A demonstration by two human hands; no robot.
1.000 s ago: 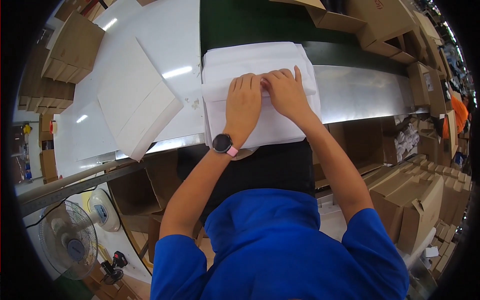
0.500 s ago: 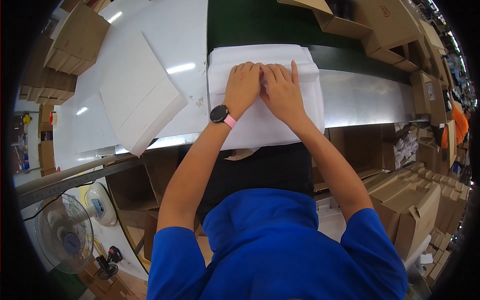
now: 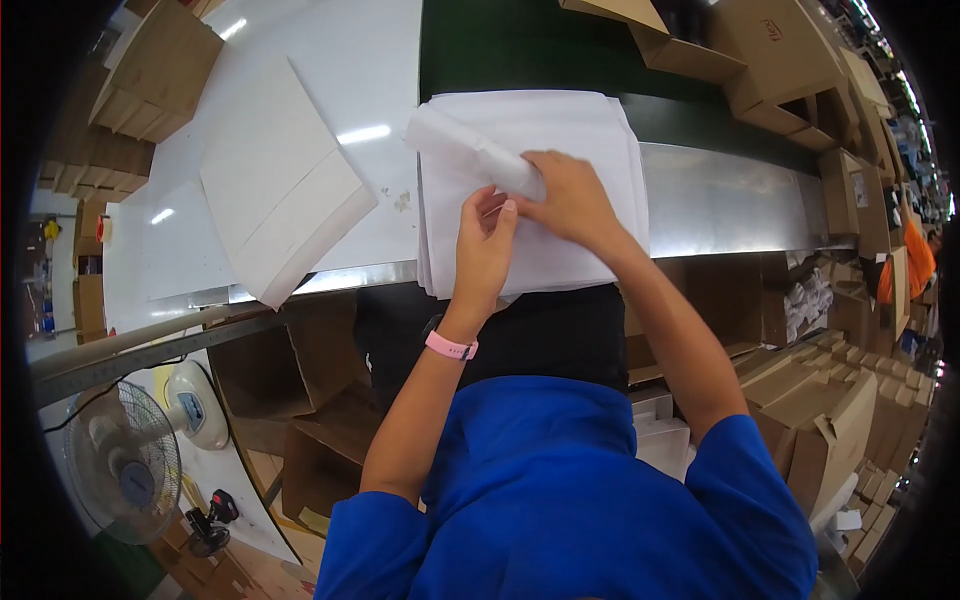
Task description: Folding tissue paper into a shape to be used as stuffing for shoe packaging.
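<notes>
Both of my hands have come up off the flat paper since a moment ago: earlier they lay side by side, palms down, pressing the stack; now they are lifted and working a rolled sheet between them.

From the head view, my right hand is clenched around the near end of a rolled white sheet, which slants away to the far left above the stack. My left hand stands just beside it, fingers raised and touching the roll's near end beside the right thumb; I cannot tell whether they are pinching the paper or only resting against it. A pink watch strap sits on my left wrist, turned so that its face, which showed earlier, no longer does.

Below the roll, the stack of white paper lies on the bench, its near edge hanging slightly over the metal rim, much where it lay before. To the left, a flat white folded carton rests on the bench, tilted, well apart from my hands. Brown cardboard boxes stand far right, and a floor fan sits low on the near left.
</notes>
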